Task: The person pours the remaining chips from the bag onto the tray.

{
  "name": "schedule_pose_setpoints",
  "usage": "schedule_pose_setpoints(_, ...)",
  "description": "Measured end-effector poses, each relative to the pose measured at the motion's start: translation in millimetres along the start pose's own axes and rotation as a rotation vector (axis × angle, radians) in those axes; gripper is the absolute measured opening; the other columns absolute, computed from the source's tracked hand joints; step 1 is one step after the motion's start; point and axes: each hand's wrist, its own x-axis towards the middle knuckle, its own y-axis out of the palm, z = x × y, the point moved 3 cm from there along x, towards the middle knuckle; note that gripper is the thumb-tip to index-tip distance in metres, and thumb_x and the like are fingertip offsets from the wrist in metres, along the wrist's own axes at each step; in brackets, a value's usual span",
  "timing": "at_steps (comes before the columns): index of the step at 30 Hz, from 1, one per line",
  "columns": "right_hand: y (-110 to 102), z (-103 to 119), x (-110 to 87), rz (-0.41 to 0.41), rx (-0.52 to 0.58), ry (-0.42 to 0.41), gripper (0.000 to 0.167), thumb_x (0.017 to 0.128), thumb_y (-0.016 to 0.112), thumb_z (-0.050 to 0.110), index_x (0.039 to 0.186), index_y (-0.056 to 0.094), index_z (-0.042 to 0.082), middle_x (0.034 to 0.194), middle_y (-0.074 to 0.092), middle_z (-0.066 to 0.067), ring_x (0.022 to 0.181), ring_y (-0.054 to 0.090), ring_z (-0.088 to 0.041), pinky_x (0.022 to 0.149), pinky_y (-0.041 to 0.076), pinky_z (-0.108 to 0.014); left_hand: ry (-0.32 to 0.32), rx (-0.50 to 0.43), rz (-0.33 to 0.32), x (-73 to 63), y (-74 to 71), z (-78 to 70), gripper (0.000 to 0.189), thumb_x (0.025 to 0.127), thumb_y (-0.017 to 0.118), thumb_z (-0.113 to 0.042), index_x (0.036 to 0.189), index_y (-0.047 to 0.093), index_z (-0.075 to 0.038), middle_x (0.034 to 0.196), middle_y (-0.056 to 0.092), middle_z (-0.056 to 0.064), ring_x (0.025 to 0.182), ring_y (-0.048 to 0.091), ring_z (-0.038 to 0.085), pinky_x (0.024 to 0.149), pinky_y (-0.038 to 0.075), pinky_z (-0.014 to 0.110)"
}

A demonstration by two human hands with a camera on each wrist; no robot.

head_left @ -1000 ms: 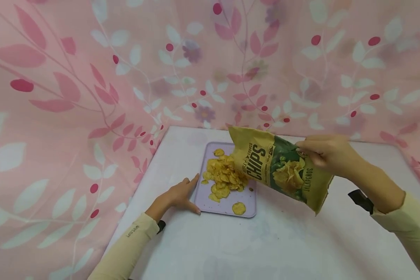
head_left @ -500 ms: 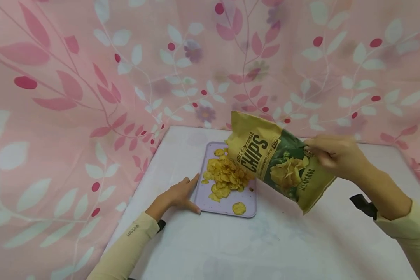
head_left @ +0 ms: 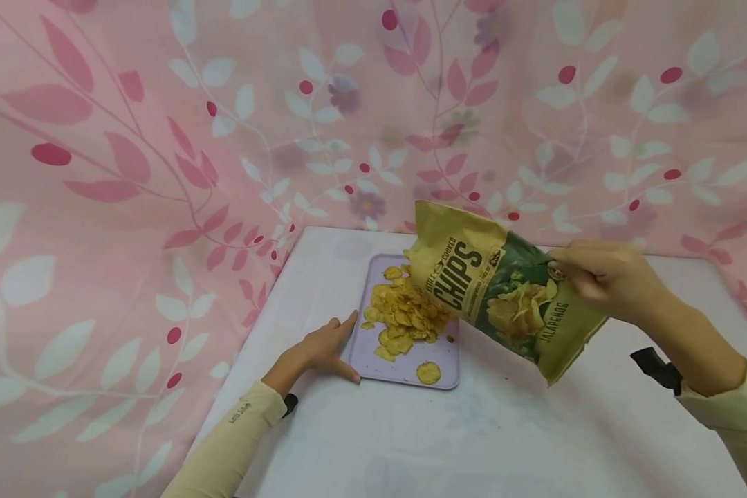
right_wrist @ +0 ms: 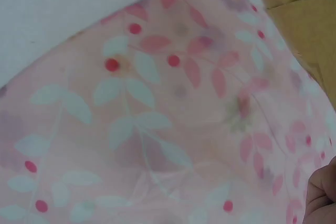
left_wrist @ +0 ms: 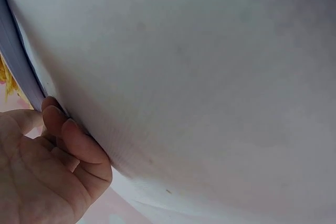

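While at tray's edge (head_left: 404, 383), left hand (head_left: 324, 347) uncrowded

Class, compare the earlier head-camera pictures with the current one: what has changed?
The right hand has shifted slightly right, and the chip bag it grips is tilted more steeply, its mouth end higher in the picture. Nothing was newly grasped or released. The left hand stays at the left edge of the tray, and the lone chip near the tray's front has not moved.

Chip bag (head_left: 501, 294) at a steeper slant than before
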Motion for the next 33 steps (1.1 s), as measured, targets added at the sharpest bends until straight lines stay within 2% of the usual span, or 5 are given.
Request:
schedule_pose_setpoints(6,8.6,-2.0,-4.1,0.075,0.033,-0.015,0.050,0.102,0.041,0.031,0.086,0.075,-0.003,0.067,0.064,0.000,0.057,0.042,-0.001,0.049,0.034,-0.013,0.011,0.005,0.013,1.8,3.5,-0.6,0.142,0.053,0.086,-0.068,0.161,0.008,-0.018,0.122,0.049,0.013,0.092,0.050,0.021,0.087,0.048,0.040)
schedule_pose_setpoints(16,8.7,-2.3,-5.2,0.060,0.026,0.024,0.052,0.102,0.043,0.035,0.086,0.075,-0.003,0.071,0.068,-0.006,0.061,0.049,-0.005,0.054,0.040,-0.015,-0.016,-0.009,0.014,1.2,3.4,1.3,0.142,0.052,0.086,-0.068,0.161,0.008,-0.021,0.124,0.049,0.014,0.094,0.050,0.022,0.090,0.048,0.042)
schedule_pose_setpoints(23,1.7,5.2,-10.9,-0.031,-0.004,0.013,0.051,0.102,0.051,0.036,0.082,0.074,-0.005,0.064,0.060,-0.002,0.061,0.042,-0.002,0.053,0.038,-0.017,-0.011,-0.009,0.010,-0.2,-0.1,1.8,0.141,0.053,0.086,-0.067,0.161,0.008,-0.022,0.131,0.047,0.016,0.101,0.050,0.023,0.096,0.047,0.045)
schedule_pose_setpoints(27,2.4,9.9,-16.0,-0.080,-0.014,0.044,0.050,0.102,0.052,0.035,0.080,0.074,-0.004,0.063,0.059,-0.002,0.058,0.039,-0.001,0.051,0.035,-0.016,-0.012,-0.023,0.013,-1.2,-0.6,1.9,0.141,0.053,0.087,-0.066,0.161,0.008,-0.021,0.129,0.048,0.016,0.100,0.049,0.023,0.095,0.046,0.045)
schedule_pose_setpoints(33,12.1,25.0,-31.6,-0.242,0.003,0.102,0.051,0.101,0.055,0.033,0.074,0.070,-0.008,0.058,0.057,-0.008,0.051,0.033,0.000,0.047,0.029,-0.015,-0.008,-0.024,0.012,-1.8,-0.1,2.1,0.140,0.054,0.088,-0.065,0.161,0.009,-0.021,0.131,0.047,0.016,0.104,0.050,0.024,0.099,0.045,0.047)
